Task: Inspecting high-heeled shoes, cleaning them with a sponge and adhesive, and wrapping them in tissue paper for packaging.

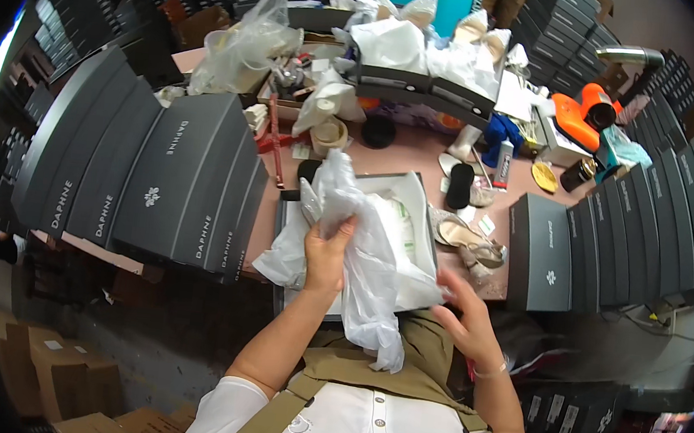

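My left hand [326, 256] grips a crumpled white plastic bag [361, 243] and holds it up over an open shoe box [416, 191] lined with white paper at the near edge of the pink table. The bag hangs down past the table edge toward my lap. My right hand [471, 316] hovers to the right of the bag with its fingers spread, holding nothing. A pair of beige high-heeled sandals [470, 241] lies on the table just right of the box.
Rows of dark grey shoe box lids [159, 173] lean at the left, more grey boxes [613, 234] at the right. The table's back holds open boxes with white tissue paper [397, 46], a clear bag [242, 44], a tape roll [330, 135], an orange tool [582, 114]. Cardboard cartons [56, 372] sit on the floor.
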A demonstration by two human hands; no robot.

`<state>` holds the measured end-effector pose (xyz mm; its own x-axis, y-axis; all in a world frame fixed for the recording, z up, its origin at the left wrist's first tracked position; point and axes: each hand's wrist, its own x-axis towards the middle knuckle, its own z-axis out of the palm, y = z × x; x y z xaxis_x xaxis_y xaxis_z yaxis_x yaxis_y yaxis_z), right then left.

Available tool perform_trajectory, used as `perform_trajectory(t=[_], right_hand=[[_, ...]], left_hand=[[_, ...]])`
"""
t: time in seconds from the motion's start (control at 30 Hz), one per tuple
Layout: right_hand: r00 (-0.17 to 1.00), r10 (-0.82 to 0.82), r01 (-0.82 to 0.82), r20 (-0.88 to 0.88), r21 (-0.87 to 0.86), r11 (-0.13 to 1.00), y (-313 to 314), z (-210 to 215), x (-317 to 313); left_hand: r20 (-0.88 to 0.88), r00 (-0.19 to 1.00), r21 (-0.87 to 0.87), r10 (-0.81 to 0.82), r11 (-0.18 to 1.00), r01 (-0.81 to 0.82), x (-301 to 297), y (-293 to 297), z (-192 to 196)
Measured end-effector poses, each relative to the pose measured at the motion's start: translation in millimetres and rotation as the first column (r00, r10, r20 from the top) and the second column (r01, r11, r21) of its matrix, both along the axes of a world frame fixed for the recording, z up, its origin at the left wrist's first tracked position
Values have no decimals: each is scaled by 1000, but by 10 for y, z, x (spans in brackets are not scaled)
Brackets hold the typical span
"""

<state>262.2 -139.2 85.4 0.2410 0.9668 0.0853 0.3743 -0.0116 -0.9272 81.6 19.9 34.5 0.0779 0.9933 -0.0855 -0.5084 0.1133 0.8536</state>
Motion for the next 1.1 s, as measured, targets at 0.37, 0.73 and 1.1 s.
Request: perform_trajectory(t=[0.37,0.73,1.1], right_hand=[[986,-39,46,-165,41,998,809,-438,-380],[957,-116,134,-265,53,990,910,-522,-465],[784,-214,238,-583,-35,971,954,-687,-141]], left_hand=[[-254,963,54,-94,992,111,-244,-70,-433],[-526,850,88,-39,991,100,-428,-56,-483],[-18,995,-197,98,975,-100,-911,96,-816]])
